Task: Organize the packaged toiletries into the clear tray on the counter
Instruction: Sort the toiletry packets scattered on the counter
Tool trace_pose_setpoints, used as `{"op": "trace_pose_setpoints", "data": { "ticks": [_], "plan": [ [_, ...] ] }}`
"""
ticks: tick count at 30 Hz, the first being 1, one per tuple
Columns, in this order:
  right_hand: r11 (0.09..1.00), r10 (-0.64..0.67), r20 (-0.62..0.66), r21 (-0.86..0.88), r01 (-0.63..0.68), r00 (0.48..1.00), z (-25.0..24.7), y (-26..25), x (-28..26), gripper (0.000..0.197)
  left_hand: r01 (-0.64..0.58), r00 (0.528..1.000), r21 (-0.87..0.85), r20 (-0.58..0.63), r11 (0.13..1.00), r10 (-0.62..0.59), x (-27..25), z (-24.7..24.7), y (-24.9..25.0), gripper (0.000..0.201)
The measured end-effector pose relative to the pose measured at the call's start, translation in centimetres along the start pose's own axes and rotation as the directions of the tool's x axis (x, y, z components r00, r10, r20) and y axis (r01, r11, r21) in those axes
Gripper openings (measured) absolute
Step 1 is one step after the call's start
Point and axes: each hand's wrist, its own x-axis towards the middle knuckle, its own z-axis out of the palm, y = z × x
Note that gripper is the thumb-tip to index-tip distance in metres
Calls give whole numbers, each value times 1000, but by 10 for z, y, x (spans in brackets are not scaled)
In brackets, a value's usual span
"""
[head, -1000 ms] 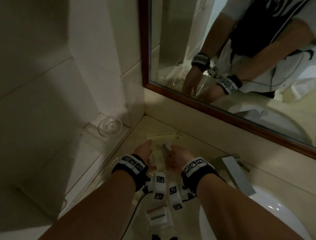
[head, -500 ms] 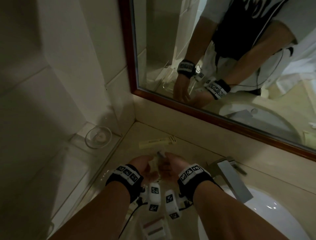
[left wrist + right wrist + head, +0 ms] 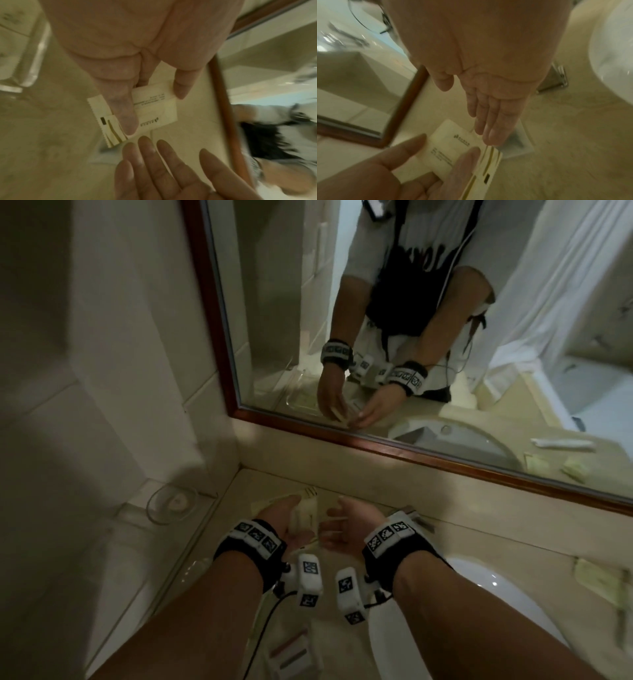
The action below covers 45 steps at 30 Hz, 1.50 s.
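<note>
My left hand [image 3: 291, 518] pinches a small stack of cream toiletry packets [image 3: 159, 116] between thumb and fingers above the beige counter [image 3: 445, 542]; one packet has gold stripes [image 3: 488, 166]. Just to its right my right hand [image 3: 339, 525] is open, with straight fingers [image 3: 489, 121] close to the packets and holding nothing. In the left wrist view the rounded corner of the clear tray [image 3: 29, 75] shows at the upper left, with serrated packets lying in it. The mirror shows the tray's reflection [image 3: 298, 398] beside my left hand.
A wood-framed mirror [image 3: 411, 453] runs along the back. The white sink basin [image 3: 486, 594] and a metal faucet [image 3: 416, 517] are at the right. A small glass dish [image 3: 171, 503] sits on the left ledge. More packets lie at the far right [image 3: 596, 573], and a white pink-striped package [image 3: 291, 652] lies near me.
My hands were pressed together around the packets; now they have come apart. The right hand has let go and spread open, while the left keeps the packets.
</note>
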Motion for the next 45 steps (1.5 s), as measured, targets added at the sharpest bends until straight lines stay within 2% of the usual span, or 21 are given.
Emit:
{"op": "trace_pose_setpoints", "data": {
  "ticks": [2, 5, 7, 11, 13, 14, 16, 18, 21, 24, 27, 30, 32, 36, 41, 45],
  "plan": [
    [999, -43, -20, -13, 43, 999, -6, -6, -21, 45, -42, 996, -27, 81, 999, 44, -38, 19, 6, 37],
    [987, -160, -21, -18, 160, 987, -24, -14, -58, 48, -67, 989, -57, 129, 996, 74, -77, 52, 5, 46],
    [974, -223, -44, 23, 225, 974, -39, -18, -82, 46, -132, 980, -34, 144, 991, 136, -94, 62, 0, 41],
    [945, -283, 44, 184, 270, 958, -81, -12, -131, 37, -283, 939, 98, 229, 954, 255, -114, 90, -24, 25],
    [934, -310, -15, 184, 307, 951, -103, -1, -158, 31, -340, 912, 173, 303, 925, 278, -128, 107, -43, 11],
    [928, -326, -59, 173, 331, 944, -114, 6, -175, 29, -371, 893, 189, 342, 909, 293, -144, 118, -56, 12],
    [920, -353, -117, 140, 367, 928, -130, 20, -202, 27, -436, 854, 222, 407, 872, 323, -168, 135, -75, 29],
    [924, -350, -132, 114, 365, 927, -148, 33, -228, 26, -467, 822, 253, 477, 847, 311, -191, 149, -95, 39],
    [922, -383, -127, 8, 387, 915, -166, 53, -256, 37, -480, 802, 310, 534, 821, 268, -211, 158, -117, 48],
    [891, -452, -117, -104, 442, 884, -177, 64, -268, 40, -482, 814, 334, 512, 810, 274, -224, 160, -134, 63],
    [871, -490, -131, -62, 487, 862, -175, 74, -272, 54, -492, 835, 301, 430, 817, 344, -229, 154, -148, 69],
    [843, -534, -114, -4, 537, 838, -164, 80, -272, 56, -463, 861, 243, 350, 852, 368, -228, 137, -156, 57],
    [840, -539, -91, 18, 543, 837, -152, 83, -269, 56, -436, 879, 261, 327, 861, 346, -232, 121, -159, 40],
    [850, -527, -44, -7, 527, 849, -119, 92, -246, 52, -416, 898, 289, 282, 862, 338, -229, 78, -158, 19],
    [876, -465, 62, -114, 469, 883, -55, 103, -204, 38, -408, 909, 262, 206, 875, 362, -207, 5, -147, 21],
    [893, -395, 62, -207, 399, 917, -7, 113, -168, 24, -382, 924, 253, 124, 889, 362, -187, -60, -143, 22]
  ]
}}
